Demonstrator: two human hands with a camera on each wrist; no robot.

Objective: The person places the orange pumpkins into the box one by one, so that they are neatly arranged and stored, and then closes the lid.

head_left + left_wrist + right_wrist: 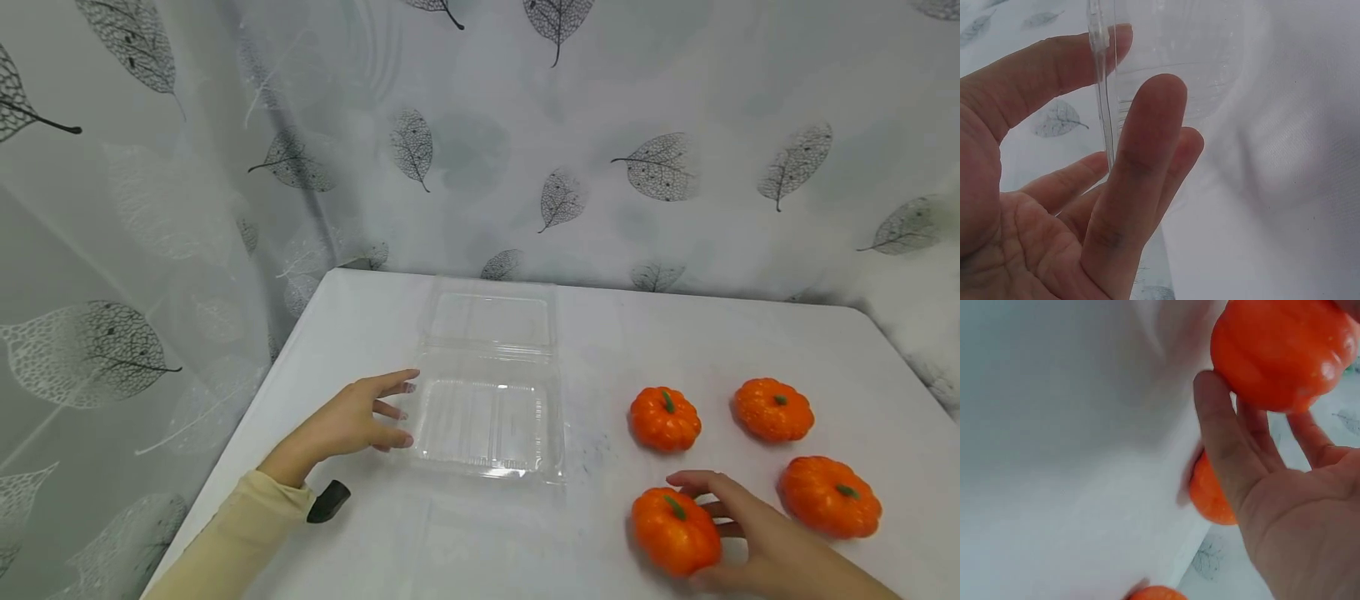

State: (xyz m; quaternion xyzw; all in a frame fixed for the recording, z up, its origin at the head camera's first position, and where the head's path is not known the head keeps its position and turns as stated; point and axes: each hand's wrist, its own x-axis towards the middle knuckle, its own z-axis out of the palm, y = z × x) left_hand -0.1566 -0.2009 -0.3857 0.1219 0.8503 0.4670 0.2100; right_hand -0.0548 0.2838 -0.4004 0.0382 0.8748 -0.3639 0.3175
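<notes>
My right hand [757, 537] curves around the right side of a small orange pumpkin [677, 532] with a green stem, its thumb at the near side and its fingers at the far side. In the right wrist view the fingers touch that pumpkin [1282, 353] from below. A clear plastic clamshell container [483, 421] lies open on the table, its lid [491, 319] folded away toward the back. At the container's left edge, my left hand [360, 417] has its fingers spread and loosely bent. In the left wrist view the container wall [1102, 81] passes between thumb and fingers, not pinched.
Three more orange pumpkins stand at the right: one behind the held one [665, 419], one farther back [773, 410], one beside my right wrist [830, 497]. A small black object [328, 502] shows by my left sleeve. A leaf-print curtain [480, 150] hangs behind the white table [510, 542].
</notes>
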